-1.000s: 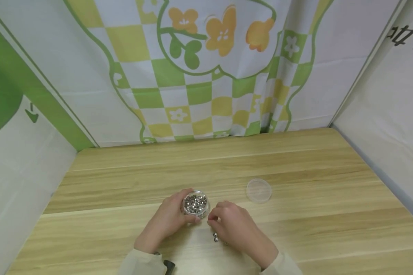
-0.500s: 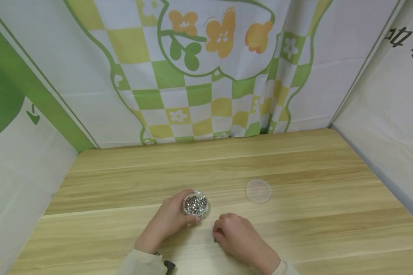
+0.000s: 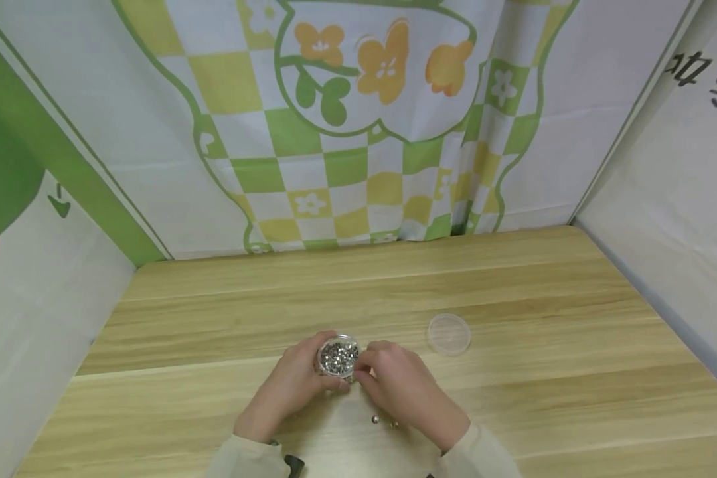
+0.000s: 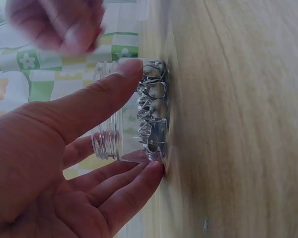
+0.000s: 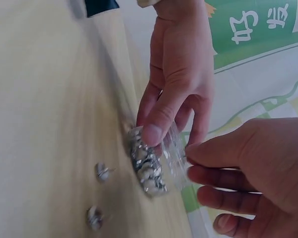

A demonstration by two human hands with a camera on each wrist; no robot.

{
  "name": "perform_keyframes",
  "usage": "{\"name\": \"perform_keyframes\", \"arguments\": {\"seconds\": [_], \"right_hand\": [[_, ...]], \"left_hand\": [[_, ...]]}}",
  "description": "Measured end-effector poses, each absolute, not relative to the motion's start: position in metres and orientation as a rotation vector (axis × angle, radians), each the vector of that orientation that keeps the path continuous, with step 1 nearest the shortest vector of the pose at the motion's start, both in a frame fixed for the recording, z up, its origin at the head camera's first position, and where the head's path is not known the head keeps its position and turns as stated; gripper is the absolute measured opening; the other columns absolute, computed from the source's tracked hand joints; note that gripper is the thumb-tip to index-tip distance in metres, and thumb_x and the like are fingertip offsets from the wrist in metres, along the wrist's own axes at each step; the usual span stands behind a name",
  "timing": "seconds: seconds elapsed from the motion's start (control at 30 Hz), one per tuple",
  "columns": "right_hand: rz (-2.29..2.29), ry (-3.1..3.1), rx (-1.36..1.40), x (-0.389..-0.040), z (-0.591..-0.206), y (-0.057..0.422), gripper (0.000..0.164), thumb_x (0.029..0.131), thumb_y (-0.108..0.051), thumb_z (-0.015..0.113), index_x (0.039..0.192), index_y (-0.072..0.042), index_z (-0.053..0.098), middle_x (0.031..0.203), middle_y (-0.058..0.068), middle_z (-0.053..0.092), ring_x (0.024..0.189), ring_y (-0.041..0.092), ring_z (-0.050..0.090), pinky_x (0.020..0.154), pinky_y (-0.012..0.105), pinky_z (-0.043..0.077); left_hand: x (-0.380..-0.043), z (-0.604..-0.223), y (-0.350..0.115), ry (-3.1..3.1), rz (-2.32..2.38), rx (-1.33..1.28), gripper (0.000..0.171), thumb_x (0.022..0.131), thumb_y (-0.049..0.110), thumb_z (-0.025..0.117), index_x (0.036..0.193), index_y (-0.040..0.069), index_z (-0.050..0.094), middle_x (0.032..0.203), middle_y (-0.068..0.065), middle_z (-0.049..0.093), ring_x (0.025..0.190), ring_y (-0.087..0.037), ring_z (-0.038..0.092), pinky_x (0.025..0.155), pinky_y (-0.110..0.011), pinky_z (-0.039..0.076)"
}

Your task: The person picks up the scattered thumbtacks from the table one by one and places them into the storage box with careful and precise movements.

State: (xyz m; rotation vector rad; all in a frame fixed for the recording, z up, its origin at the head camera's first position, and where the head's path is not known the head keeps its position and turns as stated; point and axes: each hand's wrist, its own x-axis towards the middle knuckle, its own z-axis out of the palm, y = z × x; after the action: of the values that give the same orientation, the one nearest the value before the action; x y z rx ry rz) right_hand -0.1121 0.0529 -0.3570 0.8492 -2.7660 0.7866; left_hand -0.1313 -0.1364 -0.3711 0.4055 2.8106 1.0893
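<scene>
My left hand (image 3: 299,373) grips a clear plastic jar (image 4: 107,148) by its side, thumb on the near face and fingers around the far one. The jar stands upright on the table without a lid, and silver thumbtacks (image 4: 158,106) fill its lower part. Thumb and index finger of my right hand (image 3: 399,380) pinch together right at the jar's rim; a thumbtack between them is mostly hidden by the fingertips. Below that hand, loose thumbtacks (image 5: 103,172) lie on the table.
A clear round lid (image 3: 448,334) lies flat on the wooden table (image 3: 245,292), beyond my right hand. A patterned curtain (image 3: 346,166) hangs along the back edge, with white panels at both sides.
My right hand first drew back from the jar to the loose thumbtacks, then returned to the rim. Fewer loose thumbtacks show on the table. My left hand and the jar stay in place.
</scene>
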Motion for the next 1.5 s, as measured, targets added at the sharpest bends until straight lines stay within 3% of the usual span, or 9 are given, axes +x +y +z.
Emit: {"name": "perform_keyframes", "arguments": {"seconds": [0.33, 0.77, 1.5], "right_hand": [[0.753, -2.68, 0.796, -0.139, -0.356, 0.024, 0.007, 0.085, -0.014, 0.072, 0.086, -0.008, 0.076, 0.078, 0.0, 0.069, 0.068, 0.01, 0.061, 0.058, 0.027, 0.059], [0.726, -2.674, 0.777, -0.143, -0.358, 0.021, 0.009, 0.084, -0.014, 0.072, 0.088, -0.008, 0.076, 0.078, 0.001, 0.069, 0.068, 0.011, 0.061, 0.056, 0.028, 0.059], [0.772, -2.799, 0.967, -0.079, -0.366, 0.081, 0.004, 0.081, -0.016, 0.075, 0.083, -0.014, 0.075, 0.078, -0.007, 0.069, 0.074, 0.007, 0.06, 0.063, 0.026, 0.06]], "left_hand": [[-0.131, -0.371, -0.137, 2.831, 1.057, 0.429, 0.079, 0.062, 0.026, 0.088, 0.132, 0.01, 0.055, 0.128, -0.017, 0.063, 0.115, -0.036, 0.056, 0.099, -0.059, 0.048], [-0.131, -0.37, -0.136, 2.841, 1.051, 0.43, 0.078, 0.063, 0.027, 0.089, 0.132, 0.011, 0.056, 0.129, -0.016, 0.063, 0.118, -0.037, 0.054, 0.101, -0.059, 0.046], [-0.13, -0.369, -0.135, 2.834, 1.064, 0.378, 0.079, 0.062, 0.02, 0.089, 0.132, 0.007, 0.055, 0.125, -0.022, 0.064, 0.112, -0.039, 0.057, 0.098, -0.062, 0.047]]}}
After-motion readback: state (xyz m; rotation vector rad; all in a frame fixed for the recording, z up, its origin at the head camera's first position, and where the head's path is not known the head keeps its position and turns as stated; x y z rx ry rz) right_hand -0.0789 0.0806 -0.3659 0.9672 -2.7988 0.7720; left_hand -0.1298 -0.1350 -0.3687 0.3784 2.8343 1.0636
